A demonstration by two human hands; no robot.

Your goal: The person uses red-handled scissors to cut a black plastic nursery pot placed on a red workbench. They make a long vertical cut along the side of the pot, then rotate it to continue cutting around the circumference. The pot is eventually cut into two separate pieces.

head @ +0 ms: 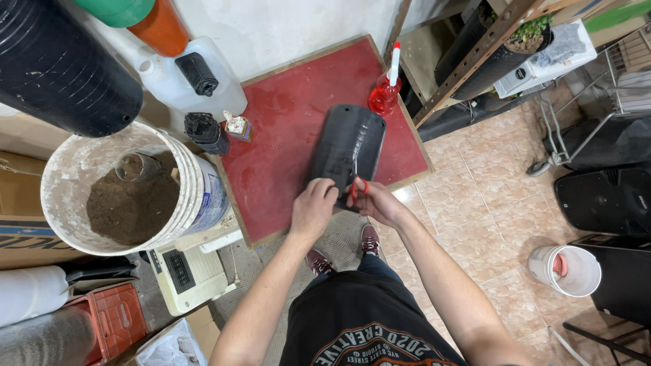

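Both hands are working at the near end of a black plastic bag [347, 150] that is lying flat on a red board [285, 129]. Left hand [314, 207] is closing its fingers over the bag's near edge, pinning it down. Right hand [375, 201] is gripping red-handled scissors [355, 186], fingers through the loops, blades pointing away along the bag. The bag's long axis is running from the person outward, tilting slightly right, with its rounded far end pointing toward a red spray bottle [386, 91] standing at the board's far corner. A white bucket of soil [129, 190] is sitting just left of the board, and a white jug [193, 78] is resting beyond it against the wall.
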